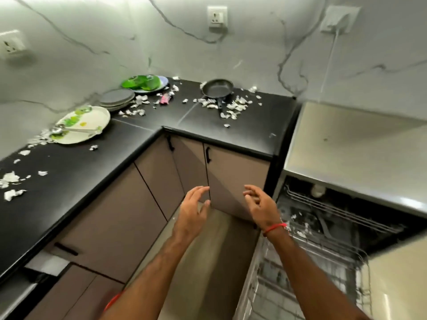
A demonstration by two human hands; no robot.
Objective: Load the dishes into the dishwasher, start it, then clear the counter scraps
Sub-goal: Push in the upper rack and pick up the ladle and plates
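A black L-shaped surface runs beneath a marble-veined wall, strewn with pale scraps from end to end. At the far corner a blue plate carries green plates; just beside it stands a stack of grey plates. Nearer, a white tray with green smears holds a steel ladle. A black frying pan sits upright near the wall, scraps around its handle. At right the dishwasher stands open — its wire racks pulled out, holding a few pale scraps and no dishes that can be seen. In the foreground the left hand and right hand hang in the air before the cabinet doors, each grip loosely spread, fingers relaxed, touching nothing — a red thread circles the right wrist.
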